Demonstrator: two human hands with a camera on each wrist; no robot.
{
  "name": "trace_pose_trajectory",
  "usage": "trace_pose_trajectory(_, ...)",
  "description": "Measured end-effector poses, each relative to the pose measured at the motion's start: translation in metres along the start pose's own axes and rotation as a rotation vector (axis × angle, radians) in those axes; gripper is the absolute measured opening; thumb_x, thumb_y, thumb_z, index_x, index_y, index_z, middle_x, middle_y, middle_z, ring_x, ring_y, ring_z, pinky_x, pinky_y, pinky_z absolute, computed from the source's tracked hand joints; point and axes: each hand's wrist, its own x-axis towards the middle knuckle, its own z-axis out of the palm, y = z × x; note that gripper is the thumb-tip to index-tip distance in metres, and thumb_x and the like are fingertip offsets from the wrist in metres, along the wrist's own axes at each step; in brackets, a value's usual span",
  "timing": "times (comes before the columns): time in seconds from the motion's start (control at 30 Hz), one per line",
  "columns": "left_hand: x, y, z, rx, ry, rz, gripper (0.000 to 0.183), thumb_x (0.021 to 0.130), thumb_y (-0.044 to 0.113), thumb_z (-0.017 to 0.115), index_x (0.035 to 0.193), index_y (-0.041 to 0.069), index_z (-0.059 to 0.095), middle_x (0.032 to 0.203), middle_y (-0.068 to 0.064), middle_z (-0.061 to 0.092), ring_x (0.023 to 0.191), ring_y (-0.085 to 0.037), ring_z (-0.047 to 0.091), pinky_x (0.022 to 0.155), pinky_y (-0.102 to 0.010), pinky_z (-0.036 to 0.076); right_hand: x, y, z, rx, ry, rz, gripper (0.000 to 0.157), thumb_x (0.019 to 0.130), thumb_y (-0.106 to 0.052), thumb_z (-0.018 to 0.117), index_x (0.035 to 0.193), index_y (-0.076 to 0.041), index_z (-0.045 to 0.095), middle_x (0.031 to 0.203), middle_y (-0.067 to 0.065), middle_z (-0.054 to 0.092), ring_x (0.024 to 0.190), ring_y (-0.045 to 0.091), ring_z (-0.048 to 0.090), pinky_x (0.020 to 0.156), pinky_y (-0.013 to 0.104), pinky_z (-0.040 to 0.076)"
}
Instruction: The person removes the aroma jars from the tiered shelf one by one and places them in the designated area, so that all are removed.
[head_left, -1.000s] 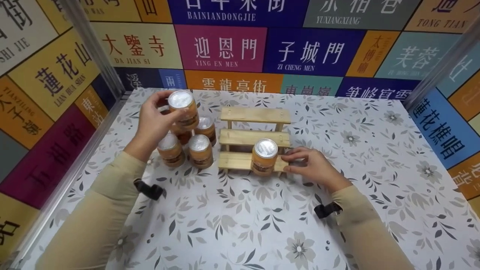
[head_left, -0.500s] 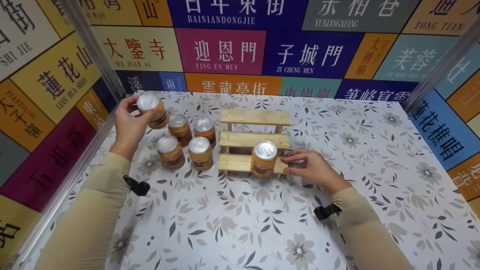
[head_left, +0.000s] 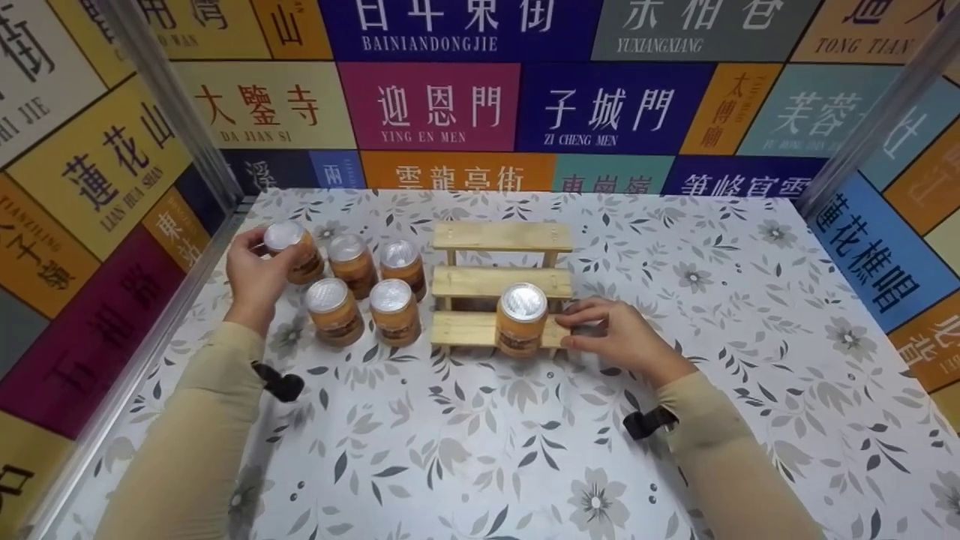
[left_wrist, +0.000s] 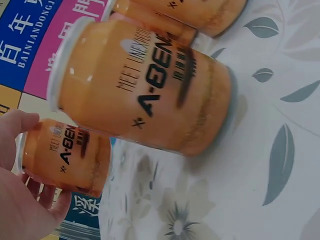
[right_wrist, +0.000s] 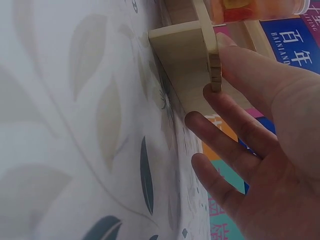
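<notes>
My left hand (head_left: 255, 276) grips an orange can (head_left: 305, 257) with a silver lid at the back left of a group of matching cans. Whether its base touches the table cannot be made out. In the left wrist view, thumb and fingers wrap this can (left_wrist: 82, 157), behind a nearer can (left_wrist: 150, 90). A three-step wooden display rack (head_left: 502, 236) stands right of the group. One more can (head_left: 520, 326) sits upright on its lowest step, toward the right. My right hand (head_left: 622, 341) pinches that step's right end between thumb and index finger, the other fingers loosely bent.
Several upright cans (head_left: 334, 315) stand close together between my left hand and the rack. A white floral cloth (head_left: 465, 450) covers the table. Panels with printed characters (head_left: 442, 105) rise along the back and both sides.
My left hand has carried its can leftward over the group, then lowered it to the far left beside the others. The right hand stays at the rack. The head view has shifted slightly.
</notes>
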Motion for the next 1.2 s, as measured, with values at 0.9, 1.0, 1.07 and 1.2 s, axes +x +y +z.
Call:
trace_pose_trajectory(0.9,-0.015,0.005,0.014,0.096,0.007,0.107,0.077,0.089,0.029,0.078,0.154,0.016,0.039,0.159,-0.007,0.038,0.146,-0.021,0.036,0.121,-0.035,0.033,-0.001,-0.002,-0.001,-0.008,-0.008,0.027,0.035,0.082,-0.020,0.088,0.116,-0.017,0.080,0.125,0.006,0.070,0.123,0.028,0.062,0.106,0.046,0.054)
trace_pose_trajectory(1.0,-0.029,0.024,0.027,0.115,0.013,0.205,0.072,0.089,0.031,0.079,0.150,0.017,0.045,0.155,-0.008,0.040,0.145,-0.022,0.035,0.122,-0.039,0.032,-0.001,-0.002,-0.001,0.000,-0.007,0.018,0.035,0.083,-0.018,0.088,0.116,-0.016,0.079,0.124,0.007,0.070,0.121,0.028,0.063,0.105,0.046,0.055)
trace_pose_trajectory(1.07,-0.042,0.035,0.036,0.115,-0.001,0.255,0.069,0.088,0.031,0.080,0.149,0.018,0.048,0.153,-0.006,0.044,0.143,-0.020,0.037,0.121,-0.040,0.033,-0.001,-0.002,-0.001,-0.004,-0.007,0.014,0.035,0.083,-0.018,0.088,0.117,-0.017,0.079,0.124,0.006,0.070,0.121,0.028,0.063,0.104,0.046,0.055)
trace_pose_trajectory(1.2,-0.068,0.052,0.055,0.048,-0.083,0.321,0.067,0.088,0.027,0.081,0.147,0.019,0.050,0.150,-0.001,0.049,0.139,-0.017,0.041,0.120,-0.039,0.034,0.000,-0.003,-0.002,-0.006,-0.005,0.008,0.036,0.083,-0.020,0.088,0.118,-0.017,0.079,0.124,0.006,0.070,0.120,0.027,0.063,0.104,0.047,0.055)
